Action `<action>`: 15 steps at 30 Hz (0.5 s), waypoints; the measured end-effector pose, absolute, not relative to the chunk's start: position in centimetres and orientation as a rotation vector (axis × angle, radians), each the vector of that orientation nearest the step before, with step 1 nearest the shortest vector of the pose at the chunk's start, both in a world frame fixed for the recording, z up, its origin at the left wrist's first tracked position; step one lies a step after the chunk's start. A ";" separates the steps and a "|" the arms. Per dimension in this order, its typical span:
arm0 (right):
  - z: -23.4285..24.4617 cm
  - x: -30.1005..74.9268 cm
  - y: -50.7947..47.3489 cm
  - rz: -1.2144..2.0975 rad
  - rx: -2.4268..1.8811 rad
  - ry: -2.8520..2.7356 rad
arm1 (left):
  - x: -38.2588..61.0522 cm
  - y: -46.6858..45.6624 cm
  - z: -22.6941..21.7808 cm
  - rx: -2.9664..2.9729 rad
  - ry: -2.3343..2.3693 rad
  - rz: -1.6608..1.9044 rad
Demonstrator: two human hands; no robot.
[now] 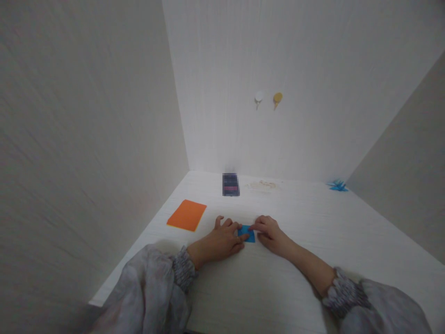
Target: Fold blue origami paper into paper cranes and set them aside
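From the head camera, a small blue folded paper (247, 233) lies on the white desk (299, 218), about midway between the left and right edges and nearer the front edge than the back. The left hand (219, 242) lies flat with its fingers loosely spread, their tips resting on the paper's left side. The right hand (271, 233) has its fingers drawn together, and the forefinger reaches onto the paper's top right. Whether it pinches an edge or only presses down cannot be told.

An orange sheet (187, 215) lies flat near the left edge. A dark blurred object (230, 184) stands toward the back edge. A blue folded-paper figure (337, 186) sits at the back right corner. Two wall hooks (267, 99) hang above.

The work looks like flattening a fold. To do it well:
- Keep the left hand's flat fingers still as an anchor so the paper cannot slide.
- Line up the edges before pressing hard.
- Run the right forefinger along the fold from the middle outward, with firm and even pressure.
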State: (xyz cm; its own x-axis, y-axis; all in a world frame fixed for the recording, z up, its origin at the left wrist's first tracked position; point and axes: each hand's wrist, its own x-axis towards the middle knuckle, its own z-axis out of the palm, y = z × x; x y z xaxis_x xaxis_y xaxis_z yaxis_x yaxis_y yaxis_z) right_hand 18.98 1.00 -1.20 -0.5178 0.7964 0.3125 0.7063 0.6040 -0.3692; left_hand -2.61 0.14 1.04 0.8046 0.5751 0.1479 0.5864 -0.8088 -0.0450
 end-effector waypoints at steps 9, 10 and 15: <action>-0.3 19.5 0.4 0.233 -1.008 -2.560 | -2.5 0.0 1.4 -2.928 -0.949 -0.190; -0.2 19.5 0.5 0.242 -1.005 -2.562 | -2.5 0.0 1.5 -2.928 -0.958 -0.183; -0.3 20.0 0.9 0.331 -0.968 -2.561 | -2.5 -0.2 1.7 -2.930 -0.968 -0.165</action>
